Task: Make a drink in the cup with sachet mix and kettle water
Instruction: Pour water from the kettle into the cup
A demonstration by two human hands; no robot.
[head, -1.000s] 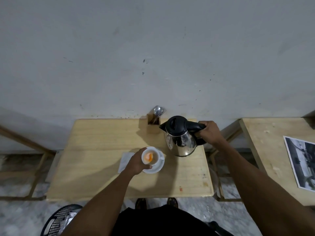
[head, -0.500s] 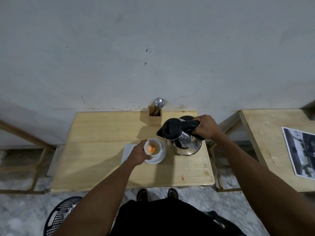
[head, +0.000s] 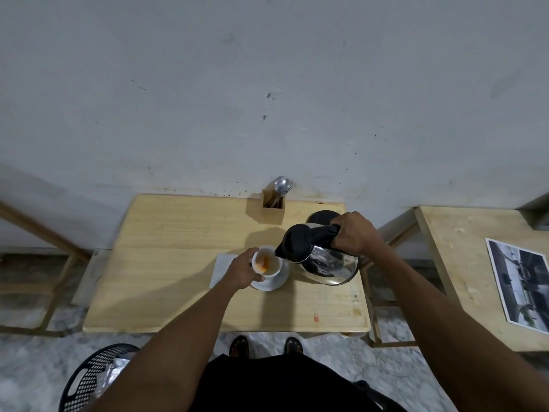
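Observation:
A white cup [head: 269,264] with orange powder inside stands on a white saucer [head: 274,282] on the wooden table [head: 178,248]. My left hand [head: 242,270] grips the cup's left side. My right hand [head: 355,233] holds the black handle of a steel kettle [head: 323,260], which is lifted and tilted left with its spout over the cup's right rim. The orange powder looks streaked along the cup's inner wall. The kettle's round black base [head: 322,217] sits behind it, uncovered.
A wooden holder with spoons [head: 274,200] stands at the table's back edge by the wall. A white napkin [head: 221,269] lies left of the saucer. A second table with a printed photo [head: 520,283] is on the right. A black mesh basket [head: 95,379] sits on the floor.
My right hand lifted the kettle off its base, carried it left toward the cup and tilted its spout over the rim. My left hand has kept hold of the cup.

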